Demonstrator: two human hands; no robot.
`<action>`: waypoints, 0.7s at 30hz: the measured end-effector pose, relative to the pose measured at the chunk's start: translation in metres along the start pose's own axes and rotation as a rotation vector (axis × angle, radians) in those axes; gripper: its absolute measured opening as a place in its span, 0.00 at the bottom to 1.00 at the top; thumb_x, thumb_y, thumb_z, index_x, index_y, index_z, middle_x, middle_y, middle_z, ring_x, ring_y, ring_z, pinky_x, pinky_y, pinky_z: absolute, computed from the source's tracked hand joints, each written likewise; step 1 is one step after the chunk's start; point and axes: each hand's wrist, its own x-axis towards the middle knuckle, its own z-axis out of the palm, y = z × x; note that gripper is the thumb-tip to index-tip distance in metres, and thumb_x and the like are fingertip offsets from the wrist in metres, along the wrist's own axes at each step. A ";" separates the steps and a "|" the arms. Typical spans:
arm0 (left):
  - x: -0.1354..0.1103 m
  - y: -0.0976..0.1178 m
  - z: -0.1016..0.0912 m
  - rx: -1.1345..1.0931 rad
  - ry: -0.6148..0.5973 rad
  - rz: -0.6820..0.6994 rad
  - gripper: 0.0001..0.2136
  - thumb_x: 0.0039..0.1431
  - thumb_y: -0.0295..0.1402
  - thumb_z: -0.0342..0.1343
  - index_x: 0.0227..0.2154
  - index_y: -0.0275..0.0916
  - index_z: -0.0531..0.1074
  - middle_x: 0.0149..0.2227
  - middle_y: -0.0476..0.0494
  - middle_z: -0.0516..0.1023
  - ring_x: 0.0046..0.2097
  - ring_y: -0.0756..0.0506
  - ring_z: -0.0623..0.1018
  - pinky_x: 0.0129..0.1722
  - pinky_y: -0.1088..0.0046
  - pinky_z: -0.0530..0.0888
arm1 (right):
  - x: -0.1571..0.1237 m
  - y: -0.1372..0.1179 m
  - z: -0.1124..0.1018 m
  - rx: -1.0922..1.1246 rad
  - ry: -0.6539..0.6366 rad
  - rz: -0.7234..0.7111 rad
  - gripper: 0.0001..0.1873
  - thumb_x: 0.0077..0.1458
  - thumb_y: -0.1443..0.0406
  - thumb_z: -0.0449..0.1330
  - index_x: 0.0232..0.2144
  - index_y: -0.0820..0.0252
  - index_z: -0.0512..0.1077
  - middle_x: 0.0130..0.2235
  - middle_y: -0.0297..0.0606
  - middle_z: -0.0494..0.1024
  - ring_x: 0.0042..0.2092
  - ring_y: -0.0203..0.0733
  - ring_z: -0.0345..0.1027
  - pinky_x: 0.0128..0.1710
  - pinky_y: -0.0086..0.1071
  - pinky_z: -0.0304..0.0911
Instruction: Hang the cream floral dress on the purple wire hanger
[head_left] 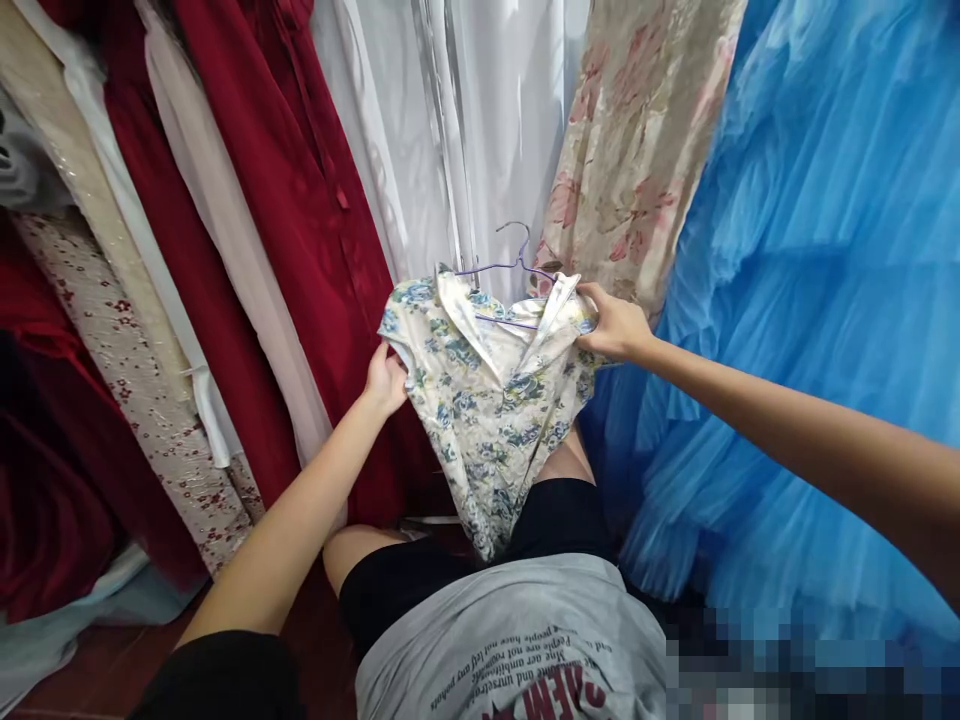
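Observation:
A cream garment with blue and green flowers hangs on a thin purple wire hanger in front of my lap. Its collar and neckline lie open, and the hanger's hook stands up above it. My left hand is closed on the garment's edge at its left shoulder side as I see it. On the other side, my right hand pinches the shoulder edge beside the collar. Part of the hanger is hidden inside the cloth. The lower end of the garment narrows down between my legs.
Long dark red dresses and a pale pink one hang at the left. White cloth and a beige dress with pink flowers hang ahead. Blue tulle fills the right. The reddish floor shows at lower left.

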 end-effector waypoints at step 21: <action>-0.060 -0.087 0.001 -0.075 0.280 -0.194 0.15 0.48 0.32 0.67 0.40 0.34 0.76 0.39 0.39 0.83 0.42 0.40 0.83 0.43 0.67 0.78 | 0.005 -0.053 -0.002 -0.100 -0.087 -0.613 0.46 0.49 0.61 0.61 0.69 0.63 0.54 0.66 0.58 0.62 0.63 0.67 0.58 0.58 0.53 0.56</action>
